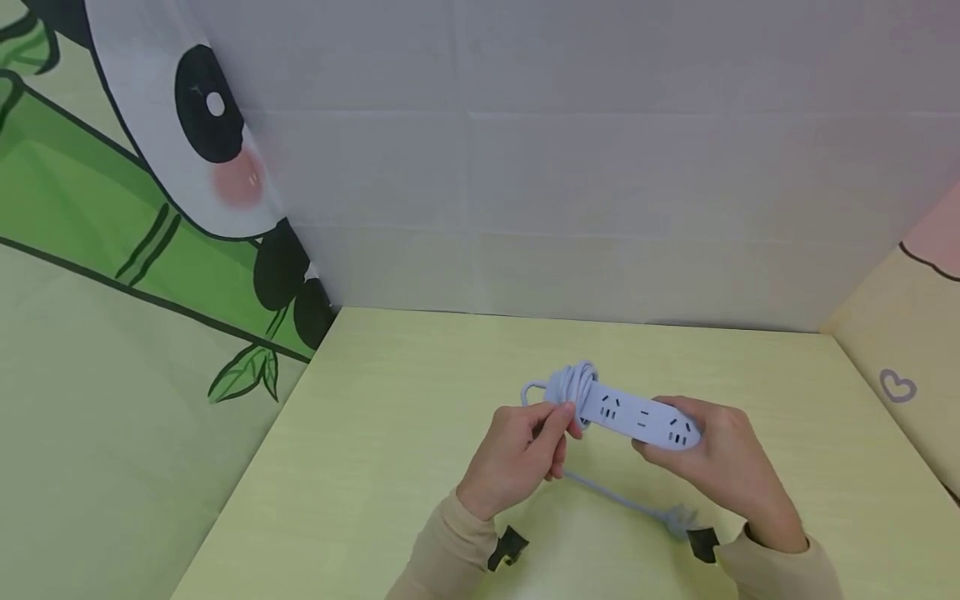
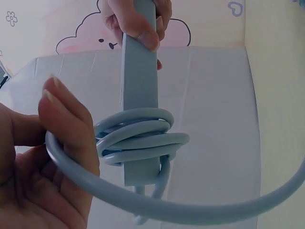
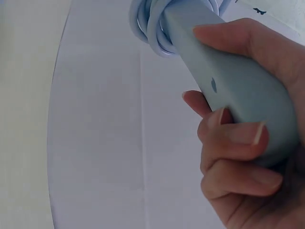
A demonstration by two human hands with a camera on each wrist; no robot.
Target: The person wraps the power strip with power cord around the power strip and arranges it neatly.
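Right hand (image 1: 720,467) wraps one end of the power strip (image 1: 637,417), holding it level above the table (image 1: 390,400) so its far end stays free; beyond that grip, left hand (image 1: 517,458) pinches the cord (image 2: 143,138) beside the wound coils, keeping tension.

No legible text, brand, label or number appeared in any view. The only signs were drawn motifs: a heart outline (image 1: 897,387) on the right-hand panel and a small flower outline (image 2: 11,18) on the pink-cloud backdrop.
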